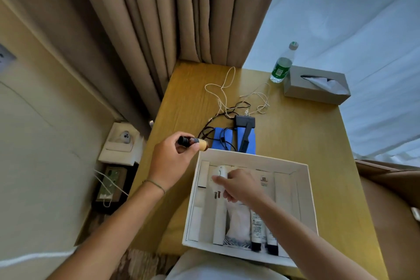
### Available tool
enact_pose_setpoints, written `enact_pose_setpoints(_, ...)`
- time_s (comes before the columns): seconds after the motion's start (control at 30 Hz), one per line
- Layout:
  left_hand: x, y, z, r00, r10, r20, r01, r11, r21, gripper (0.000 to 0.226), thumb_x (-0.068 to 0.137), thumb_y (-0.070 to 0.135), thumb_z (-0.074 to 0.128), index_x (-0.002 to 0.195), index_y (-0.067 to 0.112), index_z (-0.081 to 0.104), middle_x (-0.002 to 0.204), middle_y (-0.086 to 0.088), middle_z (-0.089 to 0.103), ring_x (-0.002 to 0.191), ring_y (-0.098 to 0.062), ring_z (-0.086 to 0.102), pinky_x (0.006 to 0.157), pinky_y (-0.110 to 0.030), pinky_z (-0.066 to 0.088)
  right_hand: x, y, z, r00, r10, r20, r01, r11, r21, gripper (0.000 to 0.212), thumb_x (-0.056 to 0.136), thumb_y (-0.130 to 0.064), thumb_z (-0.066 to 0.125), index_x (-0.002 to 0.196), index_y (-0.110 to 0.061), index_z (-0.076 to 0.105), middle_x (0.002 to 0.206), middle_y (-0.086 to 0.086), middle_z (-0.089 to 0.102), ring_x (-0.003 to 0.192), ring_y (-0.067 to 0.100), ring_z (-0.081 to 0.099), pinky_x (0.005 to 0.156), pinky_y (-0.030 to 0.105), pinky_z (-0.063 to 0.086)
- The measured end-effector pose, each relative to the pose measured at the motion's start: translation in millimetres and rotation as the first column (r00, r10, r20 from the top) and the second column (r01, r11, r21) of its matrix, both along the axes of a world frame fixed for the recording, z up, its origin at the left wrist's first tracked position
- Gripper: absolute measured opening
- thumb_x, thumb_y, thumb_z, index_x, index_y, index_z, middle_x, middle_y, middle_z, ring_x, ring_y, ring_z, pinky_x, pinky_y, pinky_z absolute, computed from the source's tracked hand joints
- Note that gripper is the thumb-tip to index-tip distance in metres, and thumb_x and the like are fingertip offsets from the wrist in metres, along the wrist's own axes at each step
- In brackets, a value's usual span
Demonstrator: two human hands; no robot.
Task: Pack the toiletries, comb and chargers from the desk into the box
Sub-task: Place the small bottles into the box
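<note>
Tubes point(258, 229) already lie in the box point(305, 191). The left hand point(175, 161) grips a vial point(193, 141) beside its rim; the right hand point(238, 185) pinches a white charger point(220, 174) inside (comb point(245, 141) and cables point(227, 100) wait on the table point(306, 138)).

I can read almost nothing here. The water bottle point(281, 68) at the far right of the desk wears a green label with a pale patch of print, too small for me to make out. In the box point(304, 188) near me, two white tubes with black caps point(258, 228) carry lines of dark print running lengthways, blurred past reading. A white packet point(263, 180) by the box's far wall bears a small dark emblem with a line or two beneath it, also illegible.
</note>
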State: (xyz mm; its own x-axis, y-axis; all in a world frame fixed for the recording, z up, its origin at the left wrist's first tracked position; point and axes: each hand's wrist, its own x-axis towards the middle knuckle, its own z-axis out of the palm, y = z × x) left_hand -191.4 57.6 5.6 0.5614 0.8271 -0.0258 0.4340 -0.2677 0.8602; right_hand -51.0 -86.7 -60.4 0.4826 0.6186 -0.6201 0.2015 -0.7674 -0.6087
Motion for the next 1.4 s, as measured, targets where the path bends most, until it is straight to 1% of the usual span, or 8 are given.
enact_pose_setpoints(0.13,-12,0,0,1.0,-0.026,-0.008,0.026,1.0,-0.002,0.014,0.088,0.032,0.07,0.102,0.028,0.068,0.091,0.018,0.068,0.087,0.007,0.062,0.068,-0.008,0.047,-10,7,-20,0.964,0.082,0.253,-0.066,0.995,-0.071,0.044,0.081,-0.063,0.064,0.06,-0.024,0.064,0.051,-0.008,0.063,0.048,0.002,0.058,0.048,0.022,0.041)
enact_pose_setpoints(0.33,-22,-7,4,0.995,-0.095,-0.014,0.095,0.995,0.032,0.012,0.091,0.037,0.064,0.1,0.03,0.063,0.084,0.015,0.066,0.08,0.005,0.06,0.062,-0.008,0.046,-20,18,-23,0.859,0.135,0.494,-0.125,0.991,-0.055,0.043,0.084,-0.063,0.06,0.061,-0.026,0.06,0.046,-0.012,0.057,0.046,-0.002,0.055,0.045,0.02,0.037)
enact_pose_setpoints(0.5,-29,-9,5,0.954,-0.263,-0.145,0.278,0.955,0.1,0.021,0.091,0.05,0.059,0.102,0.032,0.058,0.079,0.014,0.065,0.072,-0.004,0.061,0.056,-0.02,0.049,-20,21,-21,0.8,0.214,0.561,-0.206,0.975,-0.079,0.043,0.089,-0.065,0.055,0.079,-0.024,0.061,0.064,-0.007,0.061,0.059,0.009,0.06,0.054,0.029,0.05)
enact_pose_setpoints(0.67,-25,-14,9,0.911,-0.306,-0.275,0.357,0.921,0.156,0.018,0.085,0.045,0.071,0.09,0.031,0.061,0.082,0.016,0.063,0.078,0.001,0.058,0.064,-0.015,0.046,-19,23,-19,0.741,0.244,0.626,-0.267,0.962,-0.06,0.043,0.09,-0.063,0.054,0.093,-0.021,0.064,0.072,-0.004,0.066,0.063,0.016,0.064,0.06,0.037,0.059)
enact_pose_setpoints(0.87,-11,-37,11,0.86,-0.375,-0.346,0.421,0.905,0.066,0.028,0.075,0.033,0.078,0.092,0.031,0.056,0.081,0.012,0.066,0.073,-0.007,0.063,0.066,-0.031,0.057,-9,15,-18,0.849,0.179,0.497,-0.175,0.983,-0.056,0.043,0.093,-0.062,0.04,0.084,-0.023,0.055,0.068,-0.007,0.058,0.063,0.014,0.058,0.055,0.032,0.047)
enact_pose_setpoints(1.07,11,-64,1,0.589,-0.469,-0.659,0.627,0.779,0.006,0.021,0.084,0.022,0.074,0.1,0.024,0.06,0.092,0.0,0.066,0.084,-0.02,0.063,0.066,-0.03,0.052,12,0,-17,0.891,0.138,0.431,-0.163,0.986,0.02,0.017,0.093,-0.032,0.057,0.087,-0.019,0.065,0.079,-0.001,0.07,0.069,0.016,0.062,0.065,0.037,0.057)
enact_pose_setpoints(1.2,26,-80,-8,0.399,-0.466,-0.79,0.728,0.684,-0.036,0.014,0.082,0.008,0.069,0.085,0.016,0.057,0.073,0.001,0.044,0.074,-0.022,0.055,0.06,-0.032,0.04,18,-4,-16,0.91,0.146,0.388,-0.18,0.982,0.052,0.014,0.091,-0.028,0.057,0.091,-0.021,0.069,0.082,0.0,0.072,0.073,0.018,0.063,0.063,0.032,0.052)
enact_pose_setpoints(1.4,36,-88,-31,0.2,-0.5,-0.843,0.658,0.706,-0.263,0.031,0.072,0.017,0.082,0.069,0.015,0.051,0.079,-0.007,0.054,0.064,-0.02,0.052,0.054,-0.031,0.045,23,-16,-12,0.94,0.15,0.307,-0.181,0.981,0.075,0.011,0.092,-0.029,0.059,0.092,-0.023,0.068,0.08,-0.003,0.07,0.068,0.014,0.062,0.058,0.03,0.051)
